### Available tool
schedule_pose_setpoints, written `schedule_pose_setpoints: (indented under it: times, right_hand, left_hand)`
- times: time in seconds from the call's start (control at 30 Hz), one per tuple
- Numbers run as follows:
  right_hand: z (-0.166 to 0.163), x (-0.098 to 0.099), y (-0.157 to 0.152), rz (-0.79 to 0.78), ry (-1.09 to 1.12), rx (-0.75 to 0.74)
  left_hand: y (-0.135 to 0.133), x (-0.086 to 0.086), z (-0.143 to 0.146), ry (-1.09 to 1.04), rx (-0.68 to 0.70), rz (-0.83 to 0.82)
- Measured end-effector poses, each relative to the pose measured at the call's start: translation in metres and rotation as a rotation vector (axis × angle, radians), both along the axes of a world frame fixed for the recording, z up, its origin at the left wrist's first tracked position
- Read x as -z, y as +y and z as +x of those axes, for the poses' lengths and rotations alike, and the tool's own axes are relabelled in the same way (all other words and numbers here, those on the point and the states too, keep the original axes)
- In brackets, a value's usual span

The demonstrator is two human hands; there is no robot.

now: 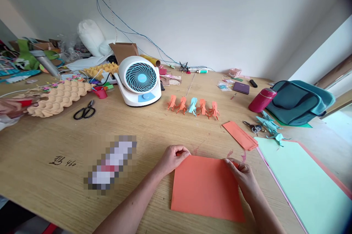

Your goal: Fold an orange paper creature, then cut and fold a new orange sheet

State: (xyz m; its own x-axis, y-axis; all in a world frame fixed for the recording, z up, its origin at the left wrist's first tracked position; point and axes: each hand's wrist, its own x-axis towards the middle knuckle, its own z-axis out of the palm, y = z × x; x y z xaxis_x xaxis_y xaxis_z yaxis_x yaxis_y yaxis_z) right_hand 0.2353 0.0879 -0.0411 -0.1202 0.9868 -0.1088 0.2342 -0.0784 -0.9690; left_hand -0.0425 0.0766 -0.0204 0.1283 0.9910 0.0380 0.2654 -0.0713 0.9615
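- The orange paper [206, 188] lies flat on the tabletop [55, 142], right in front of the person, between both hands.
- The left hand [173, 157] pinches the paper's far left corner, its grip closed on it.
- The right hand [242, 173] pinches the far right corner, grip closed on the paper too.
- Far left, a bumpy egg tray [59, 96] sits with nothing in it that can be seen, and black scissors [84, 111] lie near it.
- A white fan [139, 80] stands behind the paper.
- Five small folded paper figures [193, 106] stand in a row, four orange and one blue.
- Folded orange strips [240, 135] lie just past the right hand.
- A red bottle [261, 100] lies beside a teal bag [299, 102]; whether the bag is zipped cannot be told.
- A big green sheet [305, 182] lies far right.
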Motion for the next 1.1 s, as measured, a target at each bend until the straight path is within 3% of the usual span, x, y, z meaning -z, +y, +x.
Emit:
schedule_pose_setpoints:
  times: [0.33, 1.1]
  right_hand:
    - [-0.006, -0.003, -0.002, 0.071, 0.03, 0.016]
    - [-0.011, -0.008, -0.007, -0.067, 0.129, 0.022]
  left_hand:
    - [-0.002, 0.003, 0.001, 0.167, 0.128, 0.058]
    - [-0.004, 0.0, 0.003, 0.125, 0.112, -0.023]
